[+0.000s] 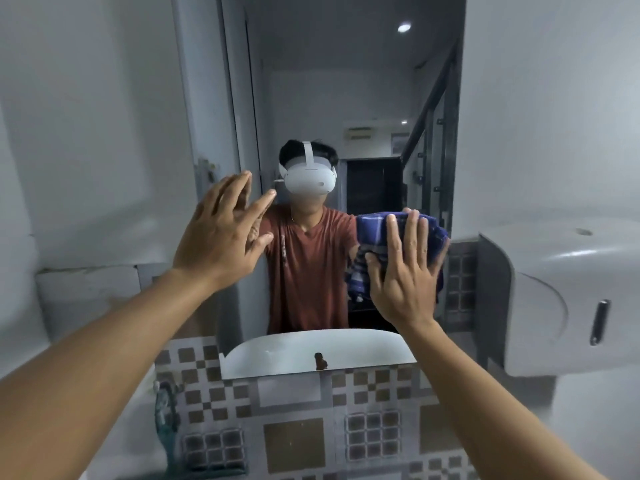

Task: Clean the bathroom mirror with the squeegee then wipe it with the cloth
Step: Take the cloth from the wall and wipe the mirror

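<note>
Both arms reach forward to a wall mirror above a tiled backsplash. The right hand lies flat, fingers extended and slightly apart, pressing a blue checked cloth against the glass near the mirror's right edge. The cloth sits beneath the palm and fingers; bunched folds show above the fingertips and to the left of the thumb, with a loose end hanging below the hand. The left hand is open and empty, fingers spread, raised at the mirror's left side; whether it touches the glass cannot be told. A white dispenser hangs on the wall to the right of the mirror. A teal object stands at lower left, too blurred to identify.
</note>
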Demonstrator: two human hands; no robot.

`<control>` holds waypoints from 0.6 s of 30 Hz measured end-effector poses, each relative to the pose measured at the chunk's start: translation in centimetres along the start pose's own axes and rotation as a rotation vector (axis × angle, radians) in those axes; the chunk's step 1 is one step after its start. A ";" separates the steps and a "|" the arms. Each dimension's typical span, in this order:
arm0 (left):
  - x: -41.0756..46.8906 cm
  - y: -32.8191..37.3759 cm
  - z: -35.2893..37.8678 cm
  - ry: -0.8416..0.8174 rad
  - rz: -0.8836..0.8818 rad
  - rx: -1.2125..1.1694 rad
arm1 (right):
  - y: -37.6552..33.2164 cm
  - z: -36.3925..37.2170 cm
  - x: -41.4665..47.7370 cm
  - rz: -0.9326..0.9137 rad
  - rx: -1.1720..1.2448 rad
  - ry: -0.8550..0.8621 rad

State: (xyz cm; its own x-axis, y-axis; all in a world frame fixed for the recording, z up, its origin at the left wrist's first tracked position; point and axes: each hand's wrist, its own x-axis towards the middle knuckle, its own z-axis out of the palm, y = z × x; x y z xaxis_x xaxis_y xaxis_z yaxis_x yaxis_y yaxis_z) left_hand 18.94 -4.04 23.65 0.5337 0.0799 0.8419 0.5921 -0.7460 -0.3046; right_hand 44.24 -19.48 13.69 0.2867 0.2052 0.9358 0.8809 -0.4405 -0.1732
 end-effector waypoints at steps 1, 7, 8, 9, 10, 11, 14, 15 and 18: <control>0.0 0.0 0.0 0.000 -0.003 -0.002 | 0.5 0.1 -0.5 0.038 0.038 -0.001; 0.0 -0.1 -0.1 0.018 0.004 -0.028 | 2.6 1.0 -5.2 0.133 0.109 -0.077; 0.0 -0.2 -0.1 0.020 0.005 -0.030 | 2.9 1.3 -6.3 0.134 0.102 -0.096; 0.0 -0.2 -0.2 0.026 0.005 -0.029 | 3.2 1.5 -7.2 0.135 0.098 -0.110; 0.0 -0.3 -0.3 0.037 0.001 -0.026 | 3.3 1.8 -8.1 0.137 0.094 -0.121; 0.0 -0.4 -0.4 0.051 -0.011 -0.022 | 3.4 2.0 -9.0 0.143 0.092 -0.128; -0.5 -0.8 -0.3 0.052 -0.036 -0.012 | 2.8 2.5 -10.1 0.148 0.091 -0.142; -0.7 -0.9 -0.1 0.036 -0.023 -0.010 | 2.4 2.6 -10.1 0.139 0.092 -0.148; -1.0 -1.1 0.1 0.018 -0.012 -0.016 | 0.5 3.0 -10.6 0.045 0.086 -0.164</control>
State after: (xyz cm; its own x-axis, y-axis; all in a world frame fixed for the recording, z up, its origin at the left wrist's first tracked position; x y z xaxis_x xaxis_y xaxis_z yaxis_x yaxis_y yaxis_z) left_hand 17.81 -3.23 23.12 0.5157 0.0772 0.8533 0.5885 -0.7557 -0.2873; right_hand 42.79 -19.23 2.75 0.3778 0.3296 0.8652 0.8927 -0.3776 -0.2460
